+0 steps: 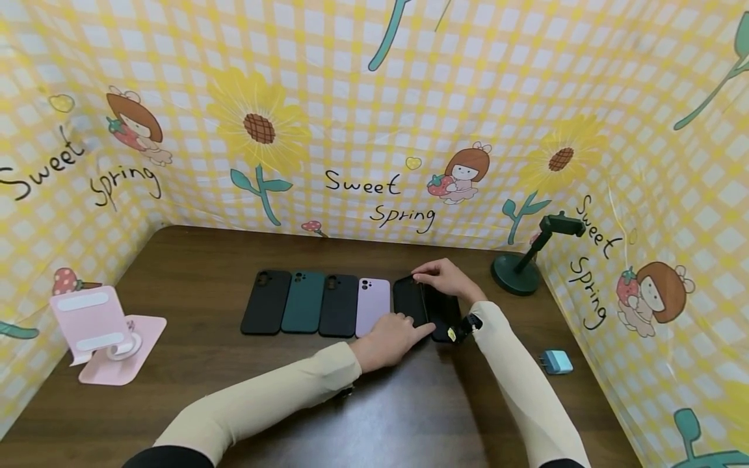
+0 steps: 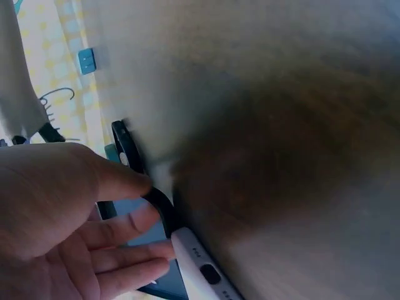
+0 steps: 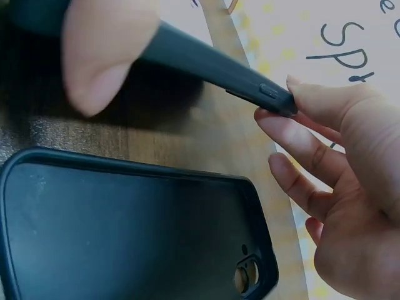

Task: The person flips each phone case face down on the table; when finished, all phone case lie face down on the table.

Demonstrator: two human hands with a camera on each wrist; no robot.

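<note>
Right hand [image 1: 447,278] pinching the far end of a black case [image 1: 409,300], thumb and fingertips on its edge; left hand [image 1: 393,339], fingers curled, gripping the near end. The black case lies tilted just right of the lilac case [image 1: 372,307], partly over another black case [image 1: 445,313] flat on the worktop [image 1: 193,364]. Beyond that, the stand [image 1: 521,266].

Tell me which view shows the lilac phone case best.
Head view: the lilac phone case lies whole, fourth in the row. Left wrist view shows only its pale bottom edge. Right wrist view misses it.
</note>
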